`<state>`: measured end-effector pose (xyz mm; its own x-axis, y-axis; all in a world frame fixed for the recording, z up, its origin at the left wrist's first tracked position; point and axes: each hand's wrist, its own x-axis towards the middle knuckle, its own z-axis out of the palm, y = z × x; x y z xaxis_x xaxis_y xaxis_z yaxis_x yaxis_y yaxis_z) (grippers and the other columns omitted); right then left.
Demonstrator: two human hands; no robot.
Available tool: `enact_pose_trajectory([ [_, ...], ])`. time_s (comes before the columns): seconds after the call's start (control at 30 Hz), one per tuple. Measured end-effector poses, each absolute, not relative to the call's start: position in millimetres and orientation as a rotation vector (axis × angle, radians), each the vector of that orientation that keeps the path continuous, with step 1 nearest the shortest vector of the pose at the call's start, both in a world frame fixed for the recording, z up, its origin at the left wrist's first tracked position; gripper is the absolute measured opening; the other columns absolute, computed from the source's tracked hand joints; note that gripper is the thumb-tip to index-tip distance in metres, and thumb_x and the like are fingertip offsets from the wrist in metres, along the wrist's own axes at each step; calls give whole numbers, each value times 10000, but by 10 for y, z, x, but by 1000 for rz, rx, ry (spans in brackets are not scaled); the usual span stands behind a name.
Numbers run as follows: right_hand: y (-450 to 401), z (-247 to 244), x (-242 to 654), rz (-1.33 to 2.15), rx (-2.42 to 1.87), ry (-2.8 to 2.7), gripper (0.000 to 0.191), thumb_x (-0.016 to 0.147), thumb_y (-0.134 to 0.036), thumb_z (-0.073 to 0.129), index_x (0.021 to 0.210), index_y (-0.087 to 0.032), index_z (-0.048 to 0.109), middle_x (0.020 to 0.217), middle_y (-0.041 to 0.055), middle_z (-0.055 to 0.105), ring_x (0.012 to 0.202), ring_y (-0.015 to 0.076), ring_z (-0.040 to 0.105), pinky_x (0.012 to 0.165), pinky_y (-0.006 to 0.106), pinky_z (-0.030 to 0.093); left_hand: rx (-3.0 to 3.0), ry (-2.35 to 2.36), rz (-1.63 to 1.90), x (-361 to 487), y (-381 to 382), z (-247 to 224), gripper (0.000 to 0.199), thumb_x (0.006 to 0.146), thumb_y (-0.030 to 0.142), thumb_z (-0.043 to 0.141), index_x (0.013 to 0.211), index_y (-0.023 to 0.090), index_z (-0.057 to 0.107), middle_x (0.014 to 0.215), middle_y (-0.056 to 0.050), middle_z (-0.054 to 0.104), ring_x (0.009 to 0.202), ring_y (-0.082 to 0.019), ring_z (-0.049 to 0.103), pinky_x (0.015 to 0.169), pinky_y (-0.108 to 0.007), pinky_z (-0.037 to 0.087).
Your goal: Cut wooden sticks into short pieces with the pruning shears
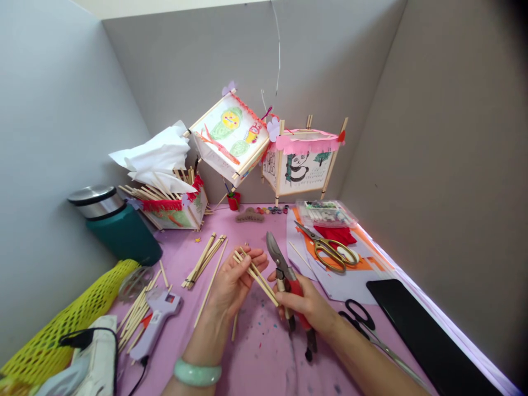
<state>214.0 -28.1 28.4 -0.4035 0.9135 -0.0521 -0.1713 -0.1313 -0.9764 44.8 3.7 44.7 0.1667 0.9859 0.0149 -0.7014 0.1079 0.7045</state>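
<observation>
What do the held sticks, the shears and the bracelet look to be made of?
Sticks: probably wood or bamboo, matte and unpainted, from their plain tan.
Shears: grey blades, likely steel, with a dull sheen; red grip, perhaps plastic, evenly coloured.
Bracelet: possibly jade or glass, polished, being cloudy green with soft highlights.
</observation>
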Motion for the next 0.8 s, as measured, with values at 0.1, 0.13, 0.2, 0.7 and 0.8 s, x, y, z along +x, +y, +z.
enact_pose_trajectory([
  [0.1, -260, 271, 2150, 1721, -862, -1223, 372, 706, -309, 666, 1010, -174, 500, 647, -39, 566, 493, 111, 541, 490, 245, 447, 607, 554, 1371, 452, 48, 458, 201, 714, 119, 723, 869, 160, 602, 853, -29, 718, 815, -161, 688, 875, -354, 518],
  [0.13, -256, 265, 2152, 1739, -842, -1207, 389, 700, -309, 670, 1021, -175, 496, 647, -40, 566, 505, 117, 549, 504, 253, 454, 592, 559, 1390, 453, 50, 463, 198, 709, 117, 727, 855, 160, 599, 845, -24, 715, 809, -157, 687, 874, -349, 519],
  [0.2, -252, 254, 2151, 1758, -827, -1194, 409, 696, -310, 676, 1037, -177, 493, 646, -39, 570, 528, 123, 559, 532, 263, 462, 579, 563, 1417, 457, 48, 472, 193, 708, 120, 728, 842, 163, 595, 850, -24, 713, 818, -158, 685, 894, -356, 512],
  [0.7, -244, 180, 2099, 1765, -833, -1106, 389, 666, -261, 721, 985, -179, 514, 712, -24, 571, 559, 113, 563, 533, 249, 468, 297, 545, 1610, 449, 128, 418, 185, 840, -8, 467, 824, 124, 595, 890, -105, 714, 895, -184, 691, 914, -378, 525],
  [0.8, -230, 162, 2108, 1802, -822, -1058, 389, 665, -264, 724, 985, -170, 523, 742, -1, 595, 589, 126, 580, 557, 265, 486, 232, 538, 1621, 444, 135, 422, 220, 858, -7, 429, 814, 120, 604, 886, -100, 712, 889, -184, 692, 925, -407, 520],
])
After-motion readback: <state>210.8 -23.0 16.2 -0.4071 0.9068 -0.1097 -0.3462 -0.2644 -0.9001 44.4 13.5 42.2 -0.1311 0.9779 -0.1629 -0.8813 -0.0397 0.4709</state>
